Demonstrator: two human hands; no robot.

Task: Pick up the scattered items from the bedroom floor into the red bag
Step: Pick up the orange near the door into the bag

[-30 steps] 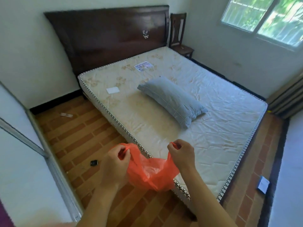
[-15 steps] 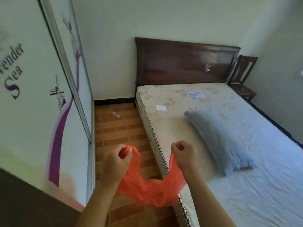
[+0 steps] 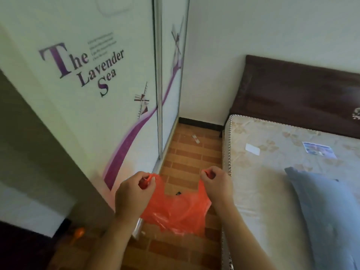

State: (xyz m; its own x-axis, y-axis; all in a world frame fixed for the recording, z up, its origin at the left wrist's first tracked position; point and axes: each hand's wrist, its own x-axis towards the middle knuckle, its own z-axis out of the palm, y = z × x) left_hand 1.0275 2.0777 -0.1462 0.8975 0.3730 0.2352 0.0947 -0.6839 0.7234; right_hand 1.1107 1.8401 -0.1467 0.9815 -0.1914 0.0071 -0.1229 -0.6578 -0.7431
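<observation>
**Red bag held open above the bedroom floor**

Both hands gripped the red bag (image 3: 175,211) by its handles: the left hand (image 3: 132,193) pinched one handle, the right hand (image 3: 216,187) the other, and the bag hung slack between them over the brick-patterned floor (image 3: 187,158). A small dark item (image 3: 178,193) lay on the floor just beyond the bag's rim. A pale scrap (image 3: 195,138) lay farther off, near the wall, between the wardrobe door (image 3: 97,94) and the mattress (image 3: 263,172).
</observation>
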